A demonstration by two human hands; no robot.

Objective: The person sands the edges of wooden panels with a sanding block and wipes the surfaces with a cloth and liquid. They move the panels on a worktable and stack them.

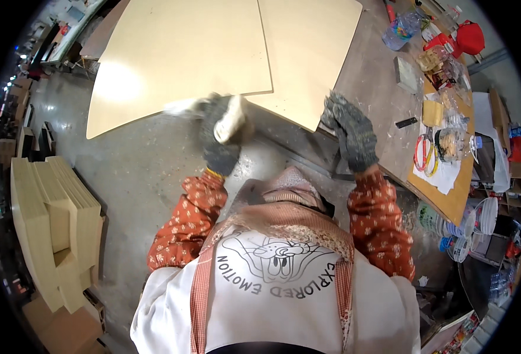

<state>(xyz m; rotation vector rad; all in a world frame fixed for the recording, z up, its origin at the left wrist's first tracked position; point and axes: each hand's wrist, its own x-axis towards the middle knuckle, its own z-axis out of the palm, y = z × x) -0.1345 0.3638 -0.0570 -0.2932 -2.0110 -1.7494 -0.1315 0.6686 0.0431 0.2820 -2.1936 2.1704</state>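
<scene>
At the near edge of the upper board (183, 53), the left hand (212, 127), in a dark work glove, is closed around a pale bundle (232, 121), which blur leaves too unclear to name; a whitish streak runs out left of the fingers. That upper board is cream and overlaps a lower board (307, 53) of the same colour, which shows to its right. Past the upper board's right edge, the right hand (350, 133), gloved likewise, has its fingers bunched and pointing forward, just beside the lower board's near corner; whether it grips the edge, I cannot tell. Farther right of the upper board stands a workbench (369, 88), bearing a grey block (406, 75), a small black bar (406, 123) and scissors (429, 138). Well left of the upper board, nearer the body, pale panels (86, 194) stand stacked on the floor (130, 159).
</scene>
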